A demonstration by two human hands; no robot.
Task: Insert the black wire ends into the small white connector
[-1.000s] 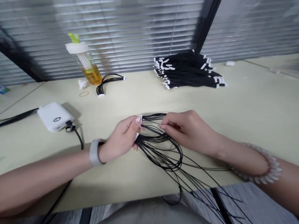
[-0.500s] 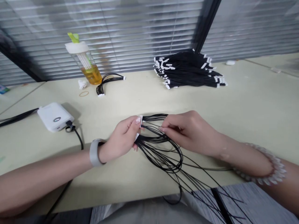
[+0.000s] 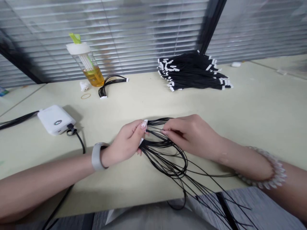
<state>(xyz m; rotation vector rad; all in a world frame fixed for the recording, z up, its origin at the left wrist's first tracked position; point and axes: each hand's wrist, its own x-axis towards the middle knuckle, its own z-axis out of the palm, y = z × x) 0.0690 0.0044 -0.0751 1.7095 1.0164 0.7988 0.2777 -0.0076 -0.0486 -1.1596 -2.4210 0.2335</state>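
Note:
My left hand [image 3: 128, 139] is closed on white connectors [image 3: 141, 141] from which black wires [image 3: 165, 156] run to the right. The thumb presses against the upper connector. My right hand [image 3: 189, 135] pinches a thin black wire between thumb and forefinger, a little right of the connectors. Some wires loop back beneath this hand, while long loose ends hang past the table's front edge toward the lower right.
A large pile of black cables [image 3: 196, 72] with white ends lies at the back. Further left are a short cable bundle [image 3: 103, 89], a bottle of amber liquid [image 3: 92, 72], a rubber band [image 3: 85, 96] and a white device [image 3: 56, 119] with a black cord.
My right hand has moved slightly left, closer to the connectors, still pinching the wire. My left hand keeps its hold, with barely any shift.

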